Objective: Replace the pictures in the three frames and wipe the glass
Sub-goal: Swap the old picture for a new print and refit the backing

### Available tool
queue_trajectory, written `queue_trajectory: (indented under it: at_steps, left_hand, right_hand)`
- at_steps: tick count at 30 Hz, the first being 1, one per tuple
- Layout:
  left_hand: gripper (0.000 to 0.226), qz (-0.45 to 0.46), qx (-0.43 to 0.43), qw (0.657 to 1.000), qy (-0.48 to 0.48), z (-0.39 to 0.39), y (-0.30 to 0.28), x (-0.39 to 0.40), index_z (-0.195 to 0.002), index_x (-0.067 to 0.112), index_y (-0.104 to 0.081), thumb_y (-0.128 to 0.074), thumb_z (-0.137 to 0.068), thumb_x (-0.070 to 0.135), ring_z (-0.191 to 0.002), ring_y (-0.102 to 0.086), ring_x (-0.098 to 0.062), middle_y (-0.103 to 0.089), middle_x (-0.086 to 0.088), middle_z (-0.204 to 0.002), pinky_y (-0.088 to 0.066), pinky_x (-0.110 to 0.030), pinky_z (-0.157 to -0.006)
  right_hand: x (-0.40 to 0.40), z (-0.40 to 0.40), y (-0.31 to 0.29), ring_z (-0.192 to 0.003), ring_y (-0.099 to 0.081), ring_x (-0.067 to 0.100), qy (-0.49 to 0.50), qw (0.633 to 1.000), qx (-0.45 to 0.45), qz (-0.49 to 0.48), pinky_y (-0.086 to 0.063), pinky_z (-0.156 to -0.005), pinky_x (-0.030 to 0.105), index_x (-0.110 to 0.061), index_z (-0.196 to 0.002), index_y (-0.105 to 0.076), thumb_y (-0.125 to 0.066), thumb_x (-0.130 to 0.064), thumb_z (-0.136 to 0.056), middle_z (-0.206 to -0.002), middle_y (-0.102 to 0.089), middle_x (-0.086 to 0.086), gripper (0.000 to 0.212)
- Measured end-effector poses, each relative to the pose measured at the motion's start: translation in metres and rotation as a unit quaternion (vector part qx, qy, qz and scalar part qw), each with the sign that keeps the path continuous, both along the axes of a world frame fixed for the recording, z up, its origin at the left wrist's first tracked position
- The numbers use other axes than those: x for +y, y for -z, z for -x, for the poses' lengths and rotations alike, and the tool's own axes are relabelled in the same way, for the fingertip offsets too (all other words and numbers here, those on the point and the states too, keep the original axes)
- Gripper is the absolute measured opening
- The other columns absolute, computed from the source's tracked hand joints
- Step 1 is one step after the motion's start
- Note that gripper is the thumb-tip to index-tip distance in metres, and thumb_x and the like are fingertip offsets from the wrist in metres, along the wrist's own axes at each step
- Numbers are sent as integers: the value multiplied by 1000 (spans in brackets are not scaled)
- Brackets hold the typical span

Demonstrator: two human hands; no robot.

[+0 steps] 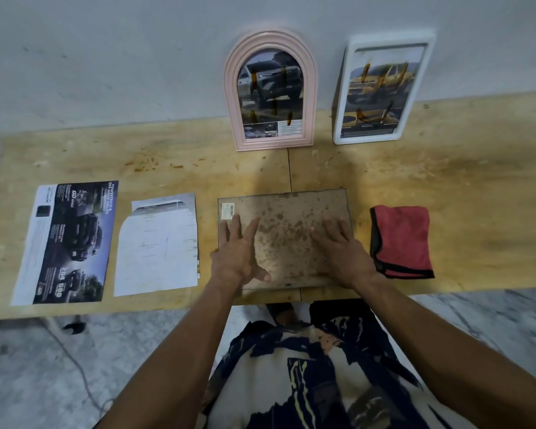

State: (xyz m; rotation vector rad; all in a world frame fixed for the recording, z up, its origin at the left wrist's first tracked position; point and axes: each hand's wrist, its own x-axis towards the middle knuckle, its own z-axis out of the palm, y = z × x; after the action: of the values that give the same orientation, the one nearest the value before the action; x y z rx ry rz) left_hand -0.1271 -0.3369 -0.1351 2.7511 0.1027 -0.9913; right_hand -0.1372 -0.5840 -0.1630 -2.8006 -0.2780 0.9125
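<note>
A rectangular frame [287, 212] lies face down on the wooden table [446, 181], its stained brown backing board up. My left hand [239, 252] rests flat on the board's left part, fingers spread. My right hand [342, 249] lies flat on its right part. A pink arched frame [310, 88] with a grey truck picture leans against the wall. Beside it on the right stands a white rectangular frame [341, 131] with a yellow truck picture. Brown smears mark both panes. A folded red cloth [403, 239] lies right of the face-down frame.
Left of the frame lie a pale printed sheet [157, 249] and a dark truck brochure page [72, 243]. The table's front edge runs just below my hands. A cable [78, 370] trails on the marble floor at the left.
</note>
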Motion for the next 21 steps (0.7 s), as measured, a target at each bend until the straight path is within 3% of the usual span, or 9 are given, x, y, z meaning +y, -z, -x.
queue_trajectory:
  at_steps: [5, 11, 15, 17, 19, 21]
  left_hand:
    - [135, -7, -22, 1000, -4, 4, 3, -3, -156, 40, 0, -92, -58, 45, -150, 19, -33, 18, 3, -164, -36, -69, -101]
    - [129, 24, -43, 999, -23, 10, 5, 1, -155, 35, -11, -93, -56, 46, -151, 13, -29, 9, 2, -165, -40, -67, -99]
    - [119, 60, -85, 993, -59, 23, 11, 8, -153, 29, -26, -91, -56, 52, -150, 1, -30, -3, -7, -163, -43, -61, -102]
    - [116, 108, -104, 983, -104, 28, 16, 12, -152, 20, -35, -94, -56, 43, -151, -6, -31, -6, -12, -163, -38, -55, -111]
    - [109, 172, -123, 961, -179, 27, 14, 17, -148, 9, -42, -97, -56, 28, -149, -14, -34, -13, -15, -160, -33, -48, -116]
    - [105, 166, -163, 952, -201, 28, 10, 18, -143, 8, -45, -97, -54, 27, -139, -27, -38, -25, -16, -151, -36, -47, -111]
  right_hand:
    - [9, -3, -10, -148, 17, 31, 9, 1000, 14, 12, -31, -110, 56, -35, -155, -5, -66, -47, -87, -163, 14, -6, 92]
    - [15, 12, -15, -149, 0, 28, 2, 1000, -18, 19, -29, -110, 55, -35, -148, -29, -57, -43, -94, -161, -9, -6, 62]
    - [10, 21, -12, -150, 5, 28, -29, 999, -14, 23, -27, -112, 54, -33, -152, -17, -47, -48, -97, -163, 0, -6, 65]
    - [8, 17, -11, -150, 5, 29, -31, 999, 9, 12, -26, -114, 55, -33, -152, -18, -53, -46, -95, -163, -1, -5, 68]
    - [4, 8, -4, -149, 0, 31, -50, 999, 21, 6, -25, -116, 52, -32, -150, -26, -61, -45, -89, -162, -10, -3, 72]
    - [1, 0, -1, -147, -15, 31, -52, 998, 4, -19, -26, -116, 45, -30, -142, -39, -59, -43, -87, -156, -27, -2, 60]
